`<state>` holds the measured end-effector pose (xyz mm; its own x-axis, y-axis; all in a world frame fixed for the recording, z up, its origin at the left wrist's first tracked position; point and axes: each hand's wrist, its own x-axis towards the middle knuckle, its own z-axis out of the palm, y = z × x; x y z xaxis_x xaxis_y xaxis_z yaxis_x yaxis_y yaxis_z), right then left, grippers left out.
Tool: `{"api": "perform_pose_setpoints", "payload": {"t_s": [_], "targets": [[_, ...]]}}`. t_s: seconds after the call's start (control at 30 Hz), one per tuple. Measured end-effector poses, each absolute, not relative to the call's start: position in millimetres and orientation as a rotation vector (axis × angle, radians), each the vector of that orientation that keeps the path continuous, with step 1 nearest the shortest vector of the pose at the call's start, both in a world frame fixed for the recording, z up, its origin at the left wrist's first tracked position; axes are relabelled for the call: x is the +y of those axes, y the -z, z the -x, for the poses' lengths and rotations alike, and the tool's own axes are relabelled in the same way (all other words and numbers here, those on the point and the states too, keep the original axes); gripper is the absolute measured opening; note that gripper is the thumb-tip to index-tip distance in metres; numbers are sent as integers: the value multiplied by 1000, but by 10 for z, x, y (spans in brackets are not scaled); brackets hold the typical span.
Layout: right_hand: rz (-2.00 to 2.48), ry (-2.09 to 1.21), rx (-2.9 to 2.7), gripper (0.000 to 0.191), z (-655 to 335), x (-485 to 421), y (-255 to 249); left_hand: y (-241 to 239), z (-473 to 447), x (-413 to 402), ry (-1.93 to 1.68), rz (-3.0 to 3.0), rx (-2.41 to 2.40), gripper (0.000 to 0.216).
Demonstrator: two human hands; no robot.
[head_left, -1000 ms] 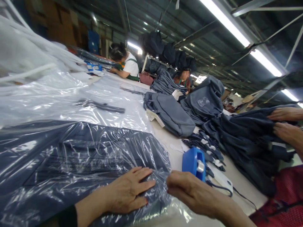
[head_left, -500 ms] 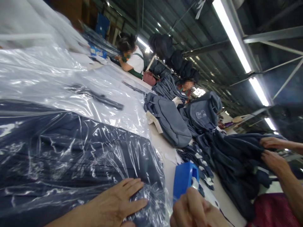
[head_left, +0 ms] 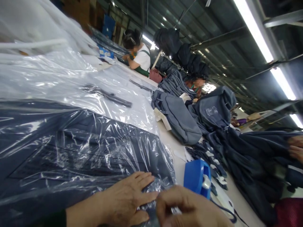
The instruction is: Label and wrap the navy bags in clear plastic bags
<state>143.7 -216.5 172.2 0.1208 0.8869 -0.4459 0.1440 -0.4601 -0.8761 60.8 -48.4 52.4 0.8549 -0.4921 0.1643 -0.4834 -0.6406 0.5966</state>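
A dark navy item in a clear plastic bag lies on the table in front of me. My left hand rests flat on the plastic near its right edge, fingers spread. My right hand is just beside it, thumb and fingers curled together over the edge of the plastic. What the right fingers pinch, if anything, is hidden. A blue tape dispenser with a whitish roll stands behind my right hand.
Grey backpacks with paper tags lie beyond. Dark straps and dark fabric extend right, where a co-worker's hands hold the fabric. Clear plastic sheets cover the far left. A person leans over the table behind.
My right hand has moved left from the tape dispenser to beside my left hand. The left hand stays flat on the plastic. The view has shifted slightly.
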Motion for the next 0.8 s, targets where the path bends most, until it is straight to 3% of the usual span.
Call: {"api": "perform_pose_setpoints", "payload": {"t_s": [0.17, 0.57, 0.8], "targets": [[2396, -1308, -1131, 7, -2019, -2050, -1383, -599, -600, -482, 37, -2405, -711, 53], [2700, -1139, -1211, 11, -2110, -1884, -1209, -644, -624, -482, 91, -2378, -680, 58], [2780, -1025, -1046, 39, -2351, -1937, -977, -722, -668, -496, 291, -2406, -632, 58]]}}
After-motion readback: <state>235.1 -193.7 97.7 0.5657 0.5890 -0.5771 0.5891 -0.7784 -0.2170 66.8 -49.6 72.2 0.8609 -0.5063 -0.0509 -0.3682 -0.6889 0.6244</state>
